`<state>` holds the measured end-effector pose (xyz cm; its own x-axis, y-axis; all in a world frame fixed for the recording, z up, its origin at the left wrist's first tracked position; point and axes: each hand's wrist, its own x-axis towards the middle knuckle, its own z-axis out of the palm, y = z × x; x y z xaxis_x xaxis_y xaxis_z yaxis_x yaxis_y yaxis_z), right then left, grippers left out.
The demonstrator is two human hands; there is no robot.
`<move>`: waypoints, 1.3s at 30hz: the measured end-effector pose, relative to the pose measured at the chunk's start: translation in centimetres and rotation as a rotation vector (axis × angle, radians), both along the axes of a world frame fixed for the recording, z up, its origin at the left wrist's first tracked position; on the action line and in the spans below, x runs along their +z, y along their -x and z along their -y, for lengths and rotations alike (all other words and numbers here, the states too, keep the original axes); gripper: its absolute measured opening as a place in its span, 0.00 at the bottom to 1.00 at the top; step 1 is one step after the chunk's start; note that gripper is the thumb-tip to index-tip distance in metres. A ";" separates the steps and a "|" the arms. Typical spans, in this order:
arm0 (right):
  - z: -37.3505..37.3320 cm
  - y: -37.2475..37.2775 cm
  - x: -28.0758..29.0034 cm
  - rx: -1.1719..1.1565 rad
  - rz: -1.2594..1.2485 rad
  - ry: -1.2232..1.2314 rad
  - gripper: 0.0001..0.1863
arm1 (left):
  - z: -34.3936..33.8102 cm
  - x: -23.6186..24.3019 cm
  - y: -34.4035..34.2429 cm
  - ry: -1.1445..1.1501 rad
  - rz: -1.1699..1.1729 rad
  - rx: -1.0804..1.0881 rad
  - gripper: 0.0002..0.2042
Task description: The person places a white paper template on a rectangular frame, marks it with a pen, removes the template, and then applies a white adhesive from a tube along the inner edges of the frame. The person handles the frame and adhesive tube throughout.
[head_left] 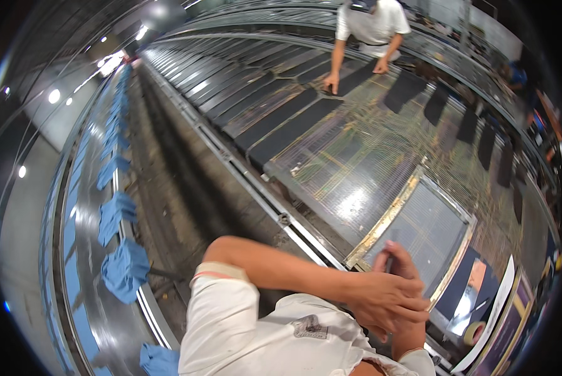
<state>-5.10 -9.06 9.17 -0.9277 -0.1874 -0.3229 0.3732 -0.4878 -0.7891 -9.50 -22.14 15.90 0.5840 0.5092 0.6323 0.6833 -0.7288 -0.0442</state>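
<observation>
Within the frame (390, 217), grey mesh (430, 220)

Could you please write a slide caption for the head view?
Left hand across right hand near a framed mesh screen; beyond, a co-worker reaches over dark panels on a long table.

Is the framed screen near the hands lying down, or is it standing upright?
Lying down: the framed screen faces upward, its broad side over the table.
</observation>
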 end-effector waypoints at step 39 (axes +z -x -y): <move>-0.3 -20.3 -10.3 -1.124 0.346 -1.753 0.20 | 8.0 -12.7 8.9 1.274 1.424 0.591 0.19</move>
